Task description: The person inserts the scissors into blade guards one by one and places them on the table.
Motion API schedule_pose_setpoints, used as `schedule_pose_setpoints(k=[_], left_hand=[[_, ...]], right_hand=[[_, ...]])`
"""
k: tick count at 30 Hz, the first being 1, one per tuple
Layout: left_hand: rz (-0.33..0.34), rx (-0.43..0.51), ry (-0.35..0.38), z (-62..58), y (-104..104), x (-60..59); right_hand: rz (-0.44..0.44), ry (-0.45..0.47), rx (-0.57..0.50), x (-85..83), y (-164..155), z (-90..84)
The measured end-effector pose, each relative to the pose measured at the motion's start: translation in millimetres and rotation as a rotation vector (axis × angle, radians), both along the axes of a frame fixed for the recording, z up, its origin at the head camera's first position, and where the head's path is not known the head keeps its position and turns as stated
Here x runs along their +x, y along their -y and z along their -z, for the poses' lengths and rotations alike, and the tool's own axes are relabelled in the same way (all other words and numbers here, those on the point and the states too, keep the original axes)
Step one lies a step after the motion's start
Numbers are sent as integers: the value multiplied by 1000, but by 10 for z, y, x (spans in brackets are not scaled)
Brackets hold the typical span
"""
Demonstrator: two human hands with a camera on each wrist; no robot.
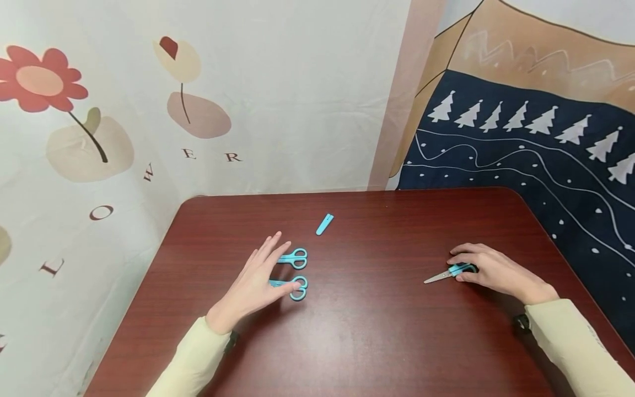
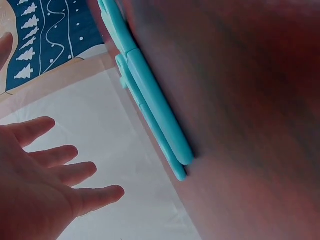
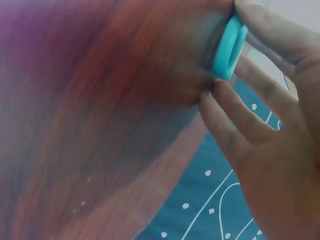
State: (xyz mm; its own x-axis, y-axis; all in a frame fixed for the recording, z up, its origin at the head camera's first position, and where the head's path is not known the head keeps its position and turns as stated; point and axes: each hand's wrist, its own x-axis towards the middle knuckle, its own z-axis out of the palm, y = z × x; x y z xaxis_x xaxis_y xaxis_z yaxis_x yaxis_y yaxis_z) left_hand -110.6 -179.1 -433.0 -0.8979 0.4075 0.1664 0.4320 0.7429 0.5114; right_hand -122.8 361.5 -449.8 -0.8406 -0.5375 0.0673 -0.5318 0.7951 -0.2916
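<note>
Two pairs of light-blue scissors, the far pair (image 1: 299, 258) and the near pair (image 1: 299, 294), lie on the left part of the table with their loops toward the right. My left hand (image 1: 255, 281) hovers over them with fingers spread, hiding their blade ends. In the left wrist view, a smooth blue sheath (image 2: 160, 107) covers the blades of the closer pair. At the right, a third pair of scissors (image 1: 457, 270) has bare metal blades pointing left. My right hand (image 1: 491, 270) pinches its handles between thumb and fingers, low over the tabletop.
A loose light-blue blade cover (image 1: 324, 224) lies near the back of the dark red-brown table (image 1: 367, 331). Behind the table hang a pale printed cloth (image 1: 307, 110) and a navy cloth with white trees (image 1: 496, 149).
</note>
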Motion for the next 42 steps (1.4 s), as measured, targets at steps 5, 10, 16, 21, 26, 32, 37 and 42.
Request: schedule_pose_setpoints(k=[5,10,16,21,26,32,37,42], left_hand=[[43,29,-16,-20,-106,-124],[69,32,-4,-62,-245,-276],[76,-32,37,-93,-441,-473],[72,-25,58,-90,-583,-666],[46,20,118,-48,-677,-862],[2,57,137,-7,-770,-1069],[-17,52,160,14,-842,-1199],[-51,114,237,31,-887,-1301]], right_hand=[[-57,-116,-13,12,-2,34],[-30,-116,-35,40,10,36],[42,-77,-39,67,41,14],[58,-72,-44,73,47,1],[79,-49,-46,83,54,-6],[81,-58,-54,84,65,1],[93,-66,-52,77,69,6],[97,-78,-59,68,68,-7]])
